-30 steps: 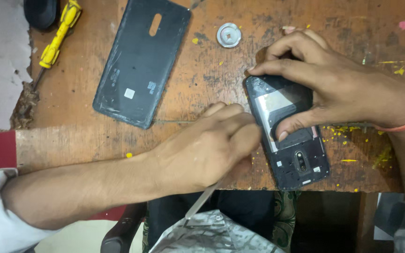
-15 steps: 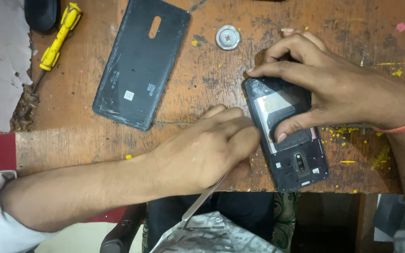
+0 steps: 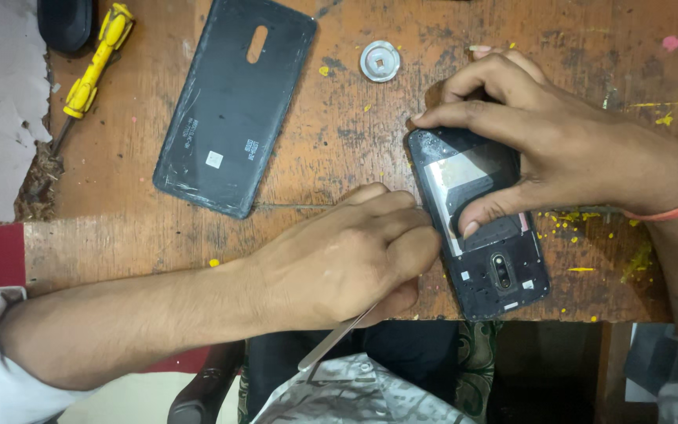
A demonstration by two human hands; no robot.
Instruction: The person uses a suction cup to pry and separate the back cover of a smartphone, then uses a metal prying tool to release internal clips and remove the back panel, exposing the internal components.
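Labels: small white square sticker (image 3: 213,159) sitting on the detached black back cover (image 3: 233,102), lying far left on the table; white print patches showing beside it.

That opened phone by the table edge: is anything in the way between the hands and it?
Nothing visible. The right hand already rests on the opened phone, thumb pressed on its inside. The left hand, holding a thin metal tool, touches the phone's left edge. The removed back cover lies apart, to the left.

table (image 3: 339,141): worn, scratched wood | back cover (image 3: 233,106): matt black plastic, scuffed | pry tool (image 3: 335,339): bright metal | screwdriver (image 3: 96,67) handle: glossy yellow plastic
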